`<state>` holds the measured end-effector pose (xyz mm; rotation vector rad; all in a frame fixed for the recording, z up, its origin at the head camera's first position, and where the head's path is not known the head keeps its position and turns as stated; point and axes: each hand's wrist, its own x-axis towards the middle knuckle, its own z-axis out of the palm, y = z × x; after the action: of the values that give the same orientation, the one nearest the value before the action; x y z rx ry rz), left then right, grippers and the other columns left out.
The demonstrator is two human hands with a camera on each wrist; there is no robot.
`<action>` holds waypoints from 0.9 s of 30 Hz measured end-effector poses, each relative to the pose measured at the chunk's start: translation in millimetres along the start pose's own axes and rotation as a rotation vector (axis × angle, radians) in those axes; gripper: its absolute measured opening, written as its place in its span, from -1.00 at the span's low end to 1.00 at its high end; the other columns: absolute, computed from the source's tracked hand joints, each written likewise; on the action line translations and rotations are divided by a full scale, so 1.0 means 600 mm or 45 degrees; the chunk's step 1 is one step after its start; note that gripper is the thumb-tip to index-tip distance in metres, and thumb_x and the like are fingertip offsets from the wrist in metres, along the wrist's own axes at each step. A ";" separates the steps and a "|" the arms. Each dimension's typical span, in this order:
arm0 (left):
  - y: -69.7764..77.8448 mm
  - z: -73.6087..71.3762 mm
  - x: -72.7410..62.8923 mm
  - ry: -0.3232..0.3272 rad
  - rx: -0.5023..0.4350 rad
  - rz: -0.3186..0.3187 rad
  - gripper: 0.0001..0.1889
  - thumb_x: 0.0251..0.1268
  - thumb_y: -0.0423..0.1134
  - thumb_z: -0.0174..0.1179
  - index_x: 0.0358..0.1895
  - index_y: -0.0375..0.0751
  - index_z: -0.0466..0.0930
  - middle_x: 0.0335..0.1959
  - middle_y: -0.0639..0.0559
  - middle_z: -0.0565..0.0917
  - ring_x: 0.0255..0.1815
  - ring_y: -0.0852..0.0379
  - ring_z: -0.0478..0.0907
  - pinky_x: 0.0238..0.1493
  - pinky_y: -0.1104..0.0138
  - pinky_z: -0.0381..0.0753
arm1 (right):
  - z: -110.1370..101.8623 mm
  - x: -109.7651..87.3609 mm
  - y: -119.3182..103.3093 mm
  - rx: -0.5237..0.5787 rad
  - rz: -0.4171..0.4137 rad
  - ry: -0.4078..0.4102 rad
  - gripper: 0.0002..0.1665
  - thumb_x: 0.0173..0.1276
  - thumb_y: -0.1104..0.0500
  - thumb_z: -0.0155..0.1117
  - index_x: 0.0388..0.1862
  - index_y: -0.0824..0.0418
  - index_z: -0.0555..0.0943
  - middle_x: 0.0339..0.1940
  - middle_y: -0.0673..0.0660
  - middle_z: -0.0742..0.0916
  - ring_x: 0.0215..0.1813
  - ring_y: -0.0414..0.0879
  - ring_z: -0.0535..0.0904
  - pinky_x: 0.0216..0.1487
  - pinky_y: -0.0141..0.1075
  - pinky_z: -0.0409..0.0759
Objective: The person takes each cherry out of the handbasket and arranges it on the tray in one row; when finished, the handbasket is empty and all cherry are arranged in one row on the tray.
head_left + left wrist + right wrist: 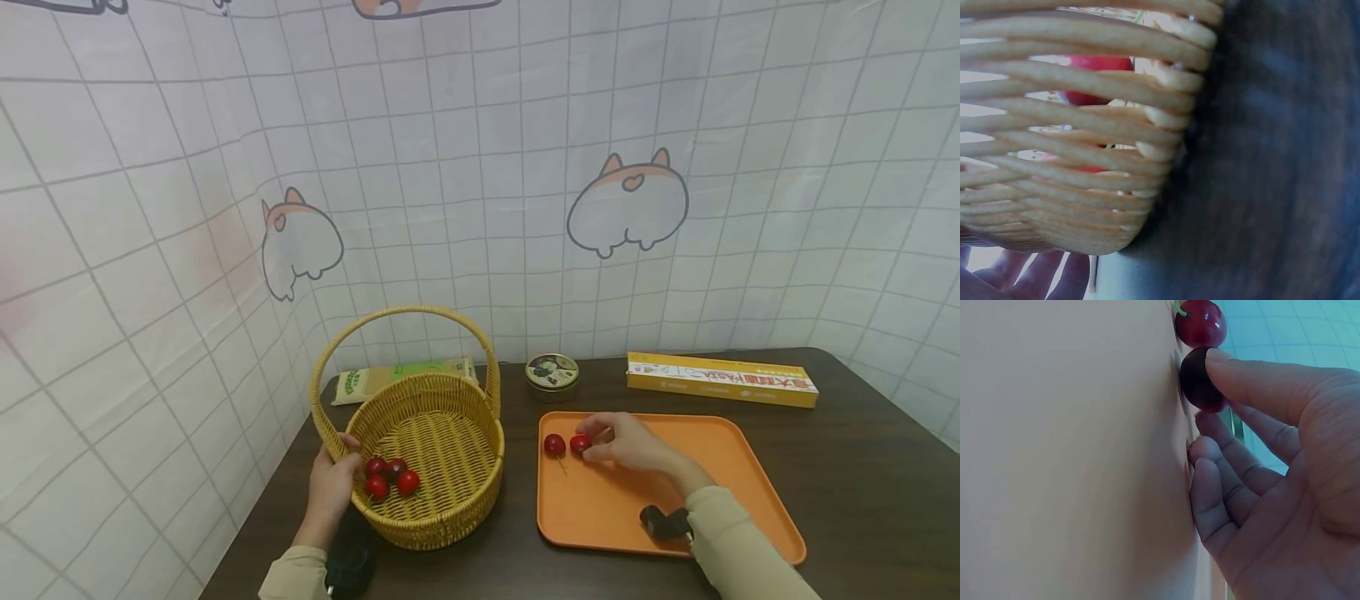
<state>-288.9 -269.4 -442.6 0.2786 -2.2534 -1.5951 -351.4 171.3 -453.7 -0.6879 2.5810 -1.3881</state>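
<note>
My left hand [330, 486] grips the yellow wicker basket [435, 533] at its left side, by the foot of the arched handle. Several red cherries [408, 482] lie inside the basket near that hand. In the left wrist view, the woven wall [1085, 131] hides most of the cherries, and fingers [1035, 275] show beyond it. Over the orange tray [600, 521], my right hand [626, 442] pinches a cherry [1200, 381] between thumb and fingers, low at the tray surface. Another cherry [554, 445] with a stem lies just left of it on the tray.
Behind the basket lies a flat green-and-tan packet [405, 372]. A round tin [552, 372] stands at the back middle of the dark table [885, 467], and a yellow pasta box [720, 379] lies behind the tray. A patterned white curtain [480, 208] hangs behind.
</note>
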 end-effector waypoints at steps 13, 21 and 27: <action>0.004 0.003 0.002 -0.014 -0.004 0.004 -0.74 0.17 -0.46 -0.03 -0.04 -0.32 0.38 -0.32 -0.09 0.41 -0.30 0.03 0.37 -0.28 0.24 0.39 | -0.014 -0.003 -0.035 -0.144 -0.010 0.160 -0.70 0.35 0.14 0.27 0.01 0.24 0.63 -0.09 0.12 0.68 -0.28 -0.08 0.57 -0.31 -0.25 0.57; 0.005 0.004 0.004 -0.015 -0.031 -0.006 -0.74 0.17 -0.47 -0.02 -0.04 -0.31 0.38 -0.34 -0.07 0.41 -0.31 0.05 0.37 -0.27 0.25 0.39 | 0.015 -0.001 -0.106 -0.161 -0.082 0.242 -0.79 0.35 0.18 0.28 -0.06 0.15 0.66 -0.16 0.08 0.71 -0.29 -0.08 0.60 -0.30 -0.26 0.56; 0.001 0.002 -0.002 -0.008 -0.040 -0.018 -0.74 0.15 -0.48 -0.03 -0.07 -0.31 0.37 -0.37 -0.07 0.39 -0.36 0.04 0.37 -0.32 0.26 0.39 | 0.056 -0.006 -0.160 -0.145 -0.223 0.151 -0.79 0.40 0.16 0.23 -0.01 0.08 0.64 -0.22 0.04 0.71 -0.30 -0.04 0.63 -0.32 -0.27 0.58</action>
<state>-288.3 -267.8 -442.3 0.2826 -2.2337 -1.6395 -306.0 102.1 -394.9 -0.8937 2.7685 -1.3772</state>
